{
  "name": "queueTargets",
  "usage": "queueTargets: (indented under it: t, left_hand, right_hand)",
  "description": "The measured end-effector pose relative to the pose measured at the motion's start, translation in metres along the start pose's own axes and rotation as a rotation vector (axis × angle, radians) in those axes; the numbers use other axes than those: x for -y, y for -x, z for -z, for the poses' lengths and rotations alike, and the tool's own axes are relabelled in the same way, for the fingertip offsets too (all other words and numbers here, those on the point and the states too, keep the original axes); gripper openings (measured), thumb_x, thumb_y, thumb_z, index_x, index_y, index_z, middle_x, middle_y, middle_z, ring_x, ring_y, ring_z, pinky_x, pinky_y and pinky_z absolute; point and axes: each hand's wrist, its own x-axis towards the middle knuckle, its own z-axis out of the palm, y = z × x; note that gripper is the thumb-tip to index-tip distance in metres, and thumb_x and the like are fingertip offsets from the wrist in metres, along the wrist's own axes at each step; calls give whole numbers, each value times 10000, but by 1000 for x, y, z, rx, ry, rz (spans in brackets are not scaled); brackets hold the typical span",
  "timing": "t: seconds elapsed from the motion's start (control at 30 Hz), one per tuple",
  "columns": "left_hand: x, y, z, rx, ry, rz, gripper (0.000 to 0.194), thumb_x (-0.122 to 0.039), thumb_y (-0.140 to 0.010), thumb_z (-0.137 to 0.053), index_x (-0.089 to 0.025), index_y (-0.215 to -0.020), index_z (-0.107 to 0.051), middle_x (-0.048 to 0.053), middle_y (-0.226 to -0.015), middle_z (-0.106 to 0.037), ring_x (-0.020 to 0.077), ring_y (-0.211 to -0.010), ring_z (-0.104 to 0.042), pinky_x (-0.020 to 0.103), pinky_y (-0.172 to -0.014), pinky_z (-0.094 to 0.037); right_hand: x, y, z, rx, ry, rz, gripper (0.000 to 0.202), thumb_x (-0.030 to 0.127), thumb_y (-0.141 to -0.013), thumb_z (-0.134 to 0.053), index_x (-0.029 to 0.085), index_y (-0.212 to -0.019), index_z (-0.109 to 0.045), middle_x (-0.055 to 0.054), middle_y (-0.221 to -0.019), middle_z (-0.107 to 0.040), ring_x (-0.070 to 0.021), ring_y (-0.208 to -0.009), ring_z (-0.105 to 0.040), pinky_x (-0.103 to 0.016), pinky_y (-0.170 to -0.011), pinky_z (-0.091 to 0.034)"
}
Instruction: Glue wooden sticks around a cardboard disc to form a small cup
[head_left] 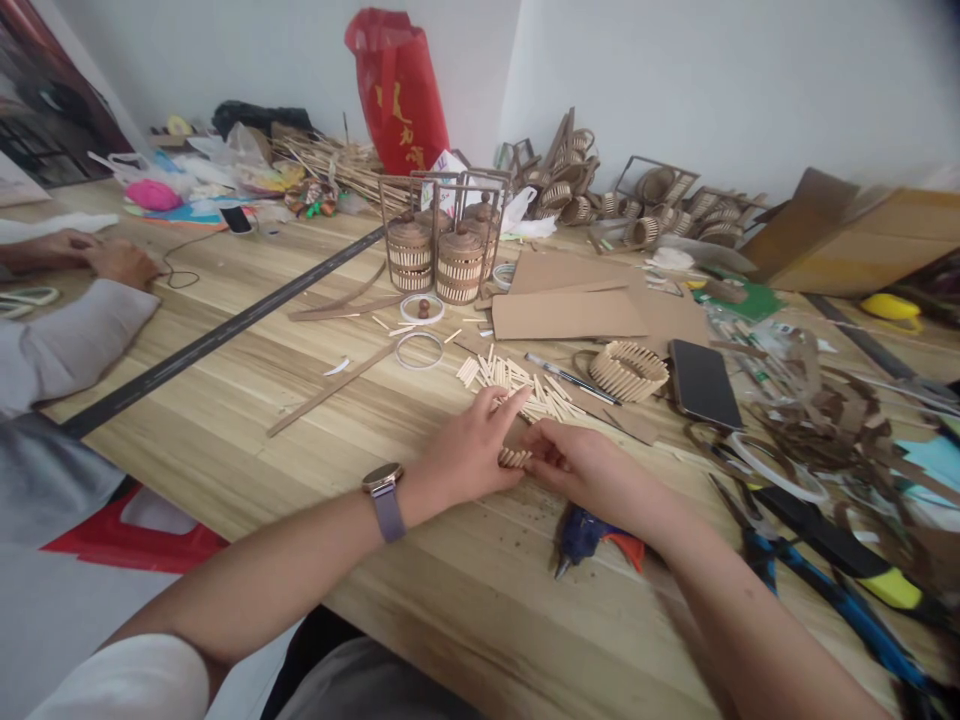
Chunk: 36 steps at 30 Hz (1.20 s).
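Note:
My left hand (472, 450), with a watch (384, 478) on its wrist, grips one side of a small piece made of a row of short wooden sticks (514, 458). Its index finger points out over a loose pile of pale wooden sticks (551, 400). From the other side my right hand (581, 465) pinches the same piece, and its fingers hide part of it. A blue glue gun (589, 540) with an orange trigger lies beneath my right wrist. Past the pile sits a ring of upright sticks (628, 370), beside a pen (574, 378).
Small lidded buckets (459, 265) in frames stand farther back, near cardboard sheets (570, 312). A phone (705, 383), pliers (757, 530) and tangled brown strips (817, 410) lie to the right. Another person's hands (112, 255) rest at the table's left, beyond a dark strip (225, 330).

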Motion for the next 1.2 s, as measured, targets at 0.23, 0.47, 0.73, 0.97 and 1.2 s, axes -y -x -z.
queueTargets:
  t: [0.23,0.47,0.73,0.97,1.2]
  left_hand:
    - [0,-1,2,21,27,24,946,-225,-688,-714,-306,-1441,-147,103,-1378,-320,294,-1204,-458,438,-957,-460]
    - [1,0,2,28,36,51,920,-214,-677,-708,-310,-1431,-188,96,-1376,-327,277,-1158,-494,410,-929,-484]
    - [5,0,0,9,31,26,922,-235,-673,-715,-296,-1433,-197,96,-1356,-347,285,-1177,-473,400,-897,-501]
    - [5,0,0,5,41,30,907,-233,-674,-713,-295,-1430,-216,94,-1346,-356,292,-1192,-461,417,-912,-493]
    - [7,0,0,1,62,6,930,-217,-664,-719,-299,-1436,-207,93,-1347,-351,295,-1223,-440,432,-966,-459]
  right_hand:
    - [-31,31,18,-82,18,-59,222,362,-864,-449,213,-742,-559,0,-619,-588,-142,-542,-508,-253,-514,-378]
    - [-70,73,17,64,-56,-188,192,410,-806,-567,225,-852,-586,-2,-654,-593,-159,-572,-533,-257,-516,-433]
    - [-75,78,14,166,6,-106,75,261,-756,-588,219,-816,-572,-44,-819,-636,-199,-715,-586,-295,-640,-463]
    - [-72,81,17,114,-49,-80,132,229,-748,-558,228,-878,-580,-68,-912,-660,-218,-786,-611,-320,-701,-484]
    - [-75,81,21,-23,-168,-138,211,391,-775,-571,228,-908,-569,-40,-824,-640,-218,-746,-594,-330,-671,-509]
